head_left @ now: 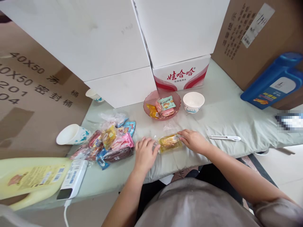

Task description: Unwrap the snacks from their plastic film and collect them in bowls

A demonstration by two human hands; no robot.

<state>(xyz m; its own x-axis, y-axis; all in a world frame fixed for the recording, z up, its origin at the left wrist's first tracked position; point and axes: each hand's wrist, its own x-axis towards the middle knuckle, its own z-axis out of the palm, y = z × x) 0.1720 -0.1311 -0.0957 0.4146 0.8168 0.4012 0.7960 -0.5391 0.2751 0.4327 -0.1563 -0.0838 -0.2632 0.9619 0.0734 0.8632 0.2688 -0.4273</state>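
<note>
My right hand [194,142] pinches a clear-wrapped yellow snack packet [169,142] between its fingers, in front of the pink bowl [150,98]; I cannot tell whether my left hand [145,155] grips. Wrapped treats [167,103] occupy the bowl; the snack pile [109,137] to its left seemingly awaits.

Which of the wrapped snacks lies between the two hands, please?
The yellow rectangular snack packet in clear plastic, its ends at the left hand and right hand; the others lie in the multicoloured plastic-wrapped heap or the translucent pink scalloped bowl.
</note>
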